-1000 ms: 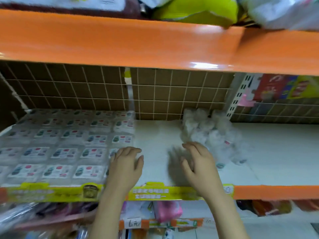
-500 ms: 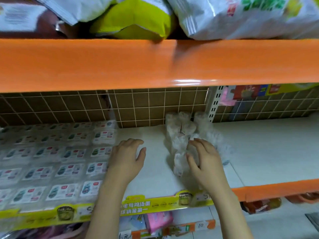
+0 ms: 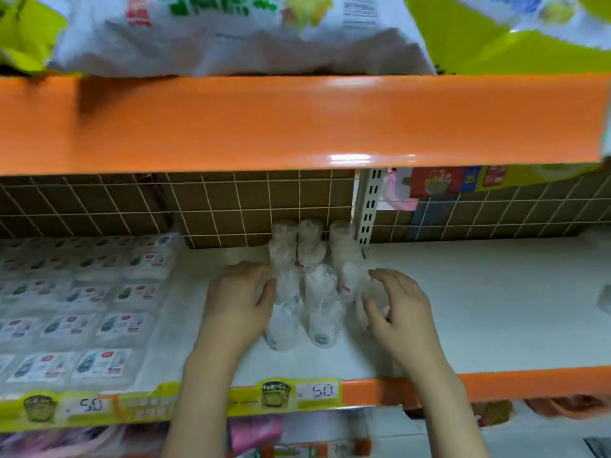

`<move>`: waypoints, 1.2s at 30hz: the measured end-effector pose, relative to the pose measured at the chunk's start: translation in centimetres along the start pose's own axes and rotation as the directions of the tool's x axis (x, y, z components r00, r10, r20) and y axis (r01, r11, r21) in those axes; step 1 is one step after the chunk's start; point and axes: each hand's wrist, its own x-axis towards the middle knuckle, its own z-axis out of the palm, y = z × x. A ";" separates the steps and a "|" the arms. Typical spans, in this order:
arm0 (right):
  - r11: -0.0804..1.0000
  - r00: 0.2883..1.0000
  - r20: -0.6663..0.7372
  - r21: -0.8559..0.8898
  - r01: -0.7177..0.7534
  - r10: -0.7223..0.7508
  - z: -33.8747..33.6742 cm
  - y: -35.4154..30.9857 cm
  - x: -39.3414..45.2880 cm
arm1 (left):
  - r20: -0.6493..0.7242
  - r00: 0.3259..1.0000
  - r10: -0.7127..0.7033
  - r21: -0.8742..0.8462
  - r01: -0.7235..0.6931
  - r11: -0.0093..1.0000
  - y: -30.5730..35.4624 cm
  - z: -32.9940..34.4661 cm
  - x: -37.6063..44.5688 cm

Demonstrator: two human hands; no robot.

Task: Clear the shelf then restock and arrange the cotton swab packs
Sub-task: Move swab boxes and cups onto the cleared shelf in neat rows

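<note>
Two shelves fill the view: an orange-edged upper one carrying bulky bags, and the white shelf (image 3: 479,305) below it, where the work is. Since a second ago the loose heap of cotton swab packs (image 3: 309,282) has been drawn into rows running back to the grid panel, and the left hand (image 3: 239,300) has crossed from the flat packs (image 3: 79,299) to the cluster's left side (so arranging looks well under way). I count three rows, about eight or nine packs; blur hides the rest. Flat packs sit in roughly four columns, five or so deep. Left hand presses against the left row, fingers fairly straight. Right hand (image 3: 395,307) curls loosely at the right row; whether it grips a pack, I cannot tell.
</note>
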 end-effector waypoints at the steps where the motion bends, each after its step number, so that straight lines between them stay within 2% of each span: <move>1: 1.000 1.000 0.021 -0.003 -0.003 0.003 -1.1 1.3 -0.1 | -0.020 1.000 -0.020 -0.025 0.020 0.999 1.7 0.6 -0.2; 4: 0.999 0.997 0.069 -0.023 -0.033 0.034 -4.5 5.5 -0.9 | -0.064 0.998 -0.022 -0.074 0.017 0.997 7.3 2.9 -1.1; 12: 0.995 0.982 0.160 -0.055 -0.089 0.097 -8.5 13.7 -4.0 | 0.027 1.000 -0.013 -0.048 0.014 0.999 16.4 8.1 -3.6; 16: 0.992 0.967 0.227 -0.074 -0.102 0.117 -8.8 14.7 -4.2 | 0.083 0.995 -0.056 -0.039 0.059 0.997 17.6 8.9 -4.2; 24: 0.994 0.945 0.308 -0.062 -0.093 0.107 -7.4 14.0 -3.6 | 0.081 0.996 -0.045 -0.019 0.046 0.999 16.4 9.0 -4.2; 31: 0.987 0.938 0.309 -0.076 -0.142 0.159 -8.6 16.3 -4.3 | 0.065 0.998 0.001 0.032 -0.003 0.999 18.0 10.1 -3.9; 36: 0.986 0.940 0.297 -0.072 -0.152 0.167 -10.8 19.3 -3.8 | 0.084 0.996 0.032 0.021 -0.034 0.999 21.5 12.3 -3.1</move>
